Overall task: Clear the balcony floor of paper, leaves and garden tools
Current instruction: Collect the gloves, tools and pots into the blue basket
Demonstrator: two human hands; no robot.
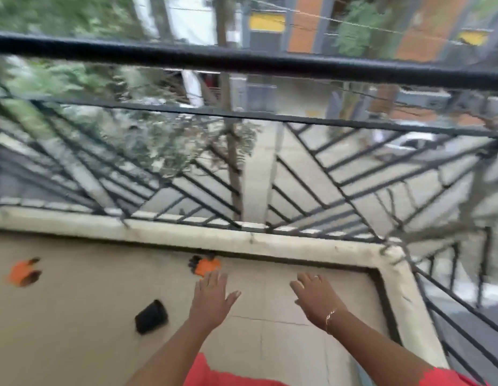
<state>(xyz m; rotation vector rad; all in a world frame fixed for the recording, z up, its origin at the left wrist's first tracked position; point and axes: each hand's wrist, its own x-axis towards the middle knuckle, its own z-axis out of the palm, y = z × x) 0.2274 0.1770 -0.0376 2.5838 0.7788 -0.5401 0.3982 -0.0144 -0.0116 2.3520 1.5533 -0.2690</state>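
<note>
Your left hand (211,293) and right hand (317,296) stretch over the balcony floor (75,344), each grip apart, holding nothing; just beyond, an orange garden glove (204,266) lies at the floor's far edge, likely next: stoop and grasp.

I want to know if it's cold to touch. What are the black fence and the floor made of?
The railing looks like black-painted metal, judging by its thin, straight, dark bars. The floor is probably pale matte tile, since straight joint lines cross it.

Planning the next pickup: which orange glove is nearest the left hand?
The orange glove by the curb, just beyond the left hand; the other glove lies far left.
</note>
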